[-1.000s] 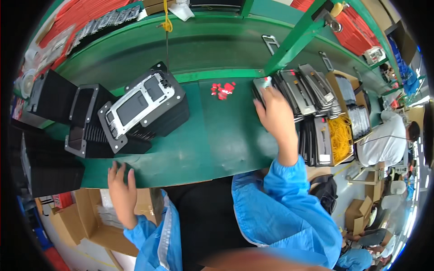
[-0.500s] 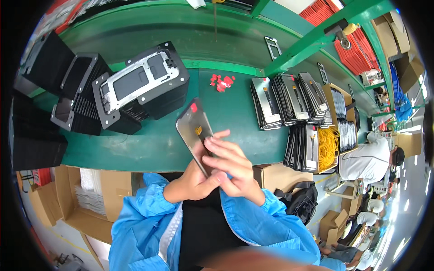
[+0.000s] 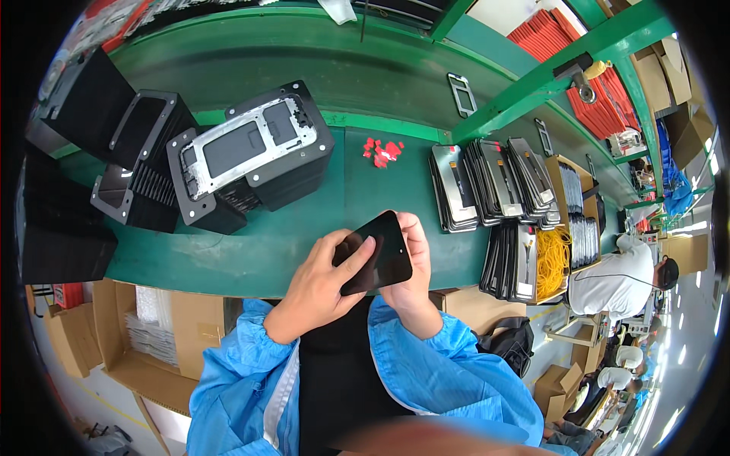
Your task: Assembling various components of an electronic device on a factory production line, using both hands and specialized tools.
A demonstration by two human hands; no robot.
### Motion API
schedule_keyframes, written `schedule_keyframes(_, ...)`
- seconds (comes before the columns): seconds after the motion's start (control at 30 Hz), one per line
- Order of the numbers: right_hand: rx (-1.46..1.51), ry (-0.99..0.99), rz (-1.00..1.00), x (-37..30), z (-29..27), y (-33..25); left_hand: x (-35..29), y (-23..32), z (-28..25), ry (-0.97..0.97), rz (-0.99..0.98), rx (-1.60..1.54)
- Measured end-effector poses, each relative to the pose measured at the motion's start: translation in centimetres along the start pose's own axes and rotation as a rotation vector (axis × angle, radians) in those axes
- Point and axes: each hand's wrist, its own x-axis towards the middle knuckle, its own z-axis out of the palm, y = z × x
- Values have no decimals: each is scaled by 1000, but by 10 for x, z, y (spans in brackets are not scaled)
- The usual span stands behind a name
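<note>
A phone screen panel [image 3: 386,254] is held in front of me above the bench edge, its glossy black face showing. My left hand [image 3: 323,277] grips its left side, thumb lying across the black glass and fingers behind. My right hand [image 3: 414,262] closes round its right edge, with the fingers partly hidden behind it. Beyond the panel, small red tabs [image 3: 382,153] lie scattered on the green bench [image 3: 220,258]. To the right stand stacks of similar panels [image 3: 455,190], their silvery backs up with ribbon cables.
Black slotted trays [image 3: 293,171] with a metal phone frame [image 3: 236,148] on top fill the left. At right sits a carton with yellow bands [image 3: 551,258]. A green post [image 3: 532,76] slants overhead. Below the bench is an open carton [image 3: 186,319]; a person [image 3: 620,277] works farther right.
The panel has been turned over, from its silvery back with a red tab to its black face. My right hand has moved to its right edge; my left thumb now lies on the glass.
</note>
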Motion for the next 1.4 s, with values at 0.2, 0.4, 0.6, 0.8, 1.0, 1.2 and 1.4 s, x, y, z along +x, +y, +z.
schedule_keyframes(0.2, -310, -440, -70, 19, -15, -34, -1, -11, -9, -61, 81, -107)
schedule_keyframes(0.4, -939, -307, -157, 97, -38, -42, -12, -17, -10, -173, -362, -905)
schedule_keyframes(0.6, -1741, -246, -820, 160, -83, 3, -15, -14, -16, -8, -320, -1036)
schedule_keyframes(0.8, -1087, -189, -601, 116, -40, -7, -22, -20, -16, 120, -304, -1004)
schedule_keyframes(1.0, -406, -1137, 644, 92, 17, -33, -23, -23, -33, 106, -396, -1059)
schedule_keyframes(1.2, -745, -1590, 684, 124, 70, -55, 2, -5, -87, 284, -89, -674)
schedule_keyframes(1.4, -667, -1151, 30, 166, 94, -77, 30, 8, -155, 476, 59, -94)
